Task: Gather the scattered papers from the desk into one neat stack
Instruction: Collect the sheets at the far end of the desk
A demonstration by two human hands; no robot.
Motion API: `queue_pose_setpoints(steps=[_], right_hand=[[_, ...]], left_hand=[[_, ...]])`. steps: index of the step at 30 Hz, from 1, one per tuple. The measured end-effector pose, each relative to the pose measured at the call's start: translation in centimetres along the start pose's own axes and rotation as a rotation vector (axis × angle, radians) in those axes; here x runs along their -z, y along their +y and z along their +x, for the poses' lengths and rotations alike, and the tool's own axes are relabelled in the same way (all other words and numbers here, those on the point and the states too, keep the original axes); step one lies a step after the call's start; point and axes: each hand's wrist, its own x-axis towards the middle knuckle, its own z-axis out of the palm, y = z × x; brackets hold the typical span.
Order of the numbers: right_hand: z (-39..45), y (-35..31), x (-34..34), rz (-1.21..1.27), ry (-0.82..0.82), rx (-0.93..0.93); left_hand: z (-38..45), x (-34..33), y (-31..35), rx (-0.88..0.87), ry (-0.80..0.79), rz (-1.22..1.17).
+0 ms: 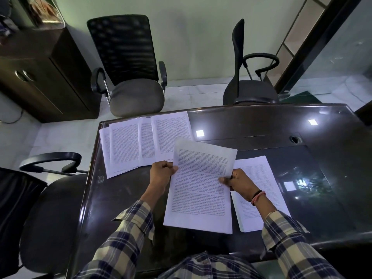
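Observation:
I hold a bundle of printed sheets point(201, 190) upright and slightly tilted over the dark glass-topped desk point(261, 125). My left hand point(161, 172) pinches its left edge and my right hand point(235, 181) grips its right edge with the thumb on the front. Several overlapping printed pages point(145, 139) lie spread across the desk's far left corner. Another small pile of pages point(259, 174) lies flat on the desk under my right wrist, partly hidden by the held bundle and my arm.
Two office chairs point(130, 77) point(249, 85) stand beyond the desk's far edge, and a third chair point(48, 208) sits at the left side. A dark wooden cabinet point(44, 73) stands at the back left. A cable hole point(295, 139) is in the desk's right part.

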Motion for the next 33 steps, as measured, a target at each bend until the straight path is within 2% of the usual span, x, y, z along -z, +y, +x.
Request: queue_pose_setpoints(steps=[3, 8, 11, 14, 19, 27, 33], right_hand=[[-0.2, 0.4, 0.1, 0.004, 0.011, -0.017], [-1.1, 1.5, 1.3, 0.031, 0.022, -0.053], [-1.9, 2.6, 2.7, 0.062, 0.033, -0.063], [-2.3, 3.9, 4.8, 0.059, 0.121, -0.084], [-2.1, 6.5, 10.4, 0.057, 0.219, -0.164], [0.1, 11.3, 20.0, -0.125, 0.120, -0.260], [1.7, 12.6, 21.9, -0.312, 0.120, -0.286]], left_hand=[[0.3, 0.1, -1.0, 0.015, 0.005, -0.052], [0.2, -0.9, -2.0, 0.088, -0.211, -0.052], [0.2, -3.0, -2.7, 0.099, -0.115, -0.007], [0.1, -6.1, -3.5, 0.117, -0.045, 0.000], [0.2, -12.6, -5.0, 0.164, -0.167, 0.036], [-0.8, -22.8, -7.0, 0.248, -0.074, 0.154], [-1.4, -26.7, -7.8, 0.254, 0.010, 0.297]])
